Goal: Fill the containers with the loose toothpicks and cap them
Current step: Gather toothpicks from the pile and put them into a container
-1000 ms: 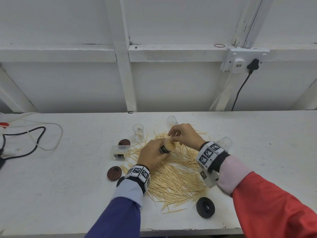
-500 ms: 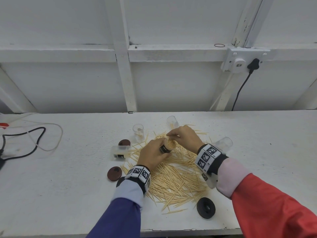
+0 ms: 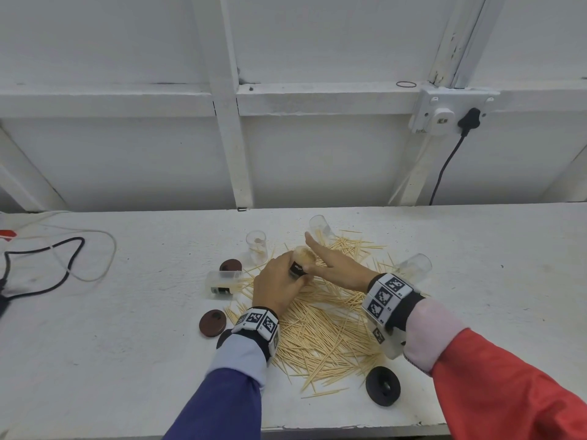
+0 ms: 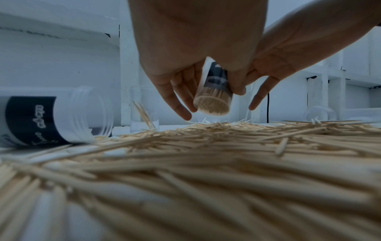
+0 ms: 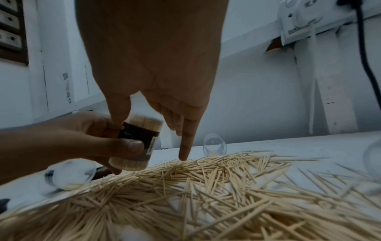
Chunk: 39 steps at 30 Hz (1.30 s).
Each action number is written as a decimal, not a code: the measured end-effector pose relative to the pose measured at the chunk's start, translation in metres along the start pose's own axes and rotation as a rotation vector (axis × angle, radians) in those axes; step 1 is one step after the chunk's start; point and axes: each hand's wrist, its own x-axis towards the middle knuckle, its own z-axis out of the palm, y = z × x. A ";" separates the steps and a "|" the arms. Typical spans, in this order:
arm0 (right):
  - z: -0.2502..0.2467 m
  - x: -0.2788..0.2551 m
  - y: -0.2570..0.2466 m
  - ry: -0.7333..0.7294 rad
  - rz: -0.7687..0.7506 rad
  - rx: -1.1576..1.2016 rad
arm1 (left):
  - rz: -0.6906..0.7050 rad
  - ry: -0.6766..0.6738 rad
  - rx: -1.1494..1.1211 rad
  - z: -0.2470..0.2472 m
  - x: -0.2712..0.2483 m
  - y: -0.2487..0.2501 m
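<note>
My left hand (image 3: 279,281) grips a clear container (image 3: 301,262) with a dark label, packed full of toothpicks and without a cap, held just above the pile; the same container (image 4: 213,97) (image 5: 138,143) shows in both wrist views. My right hand (image 3: 330,265) is beside it with straight fingers, its thumb against the container's side and a fingertip (image 5: 183,156) touching the loose toothpicks (image 3: 324,325). The toothpicks are spread over the white table (image 3: 127,344).
An empty labelled container (image 3: 222,281) lies on its side to the left. Clear containers stand or lie at the back (image 3: 256,246), (image 3: 319,225) and right (image 3: 413,268). Brown caps (image 3: 212,323), (image 3: 231,266) and a black cap (image 3: 382,385) lie around. Cables (image 3: 47,268) at far left.
My right hand has come off the container's mouth and straightened its fingers, lowering beside the container toward the pile. The left hand still holds the full container in nearly the same place.
</note>
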 end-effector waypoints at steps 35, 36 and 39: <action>-0.008 0.004 0.012 0.240 0.066 0.350 | 0.118 0.029 0.082 0.005 0.005 -0.008; -0.010 0.003 0.015 0.261 0.093 0.231 | 0.103 0.038 0.090 0.004 0.005 -0.008; -0.015 -0.003 0.026 0.130 0.177 -0.220 | 0.078 0.030 0.105 0.005 0.005 -0.009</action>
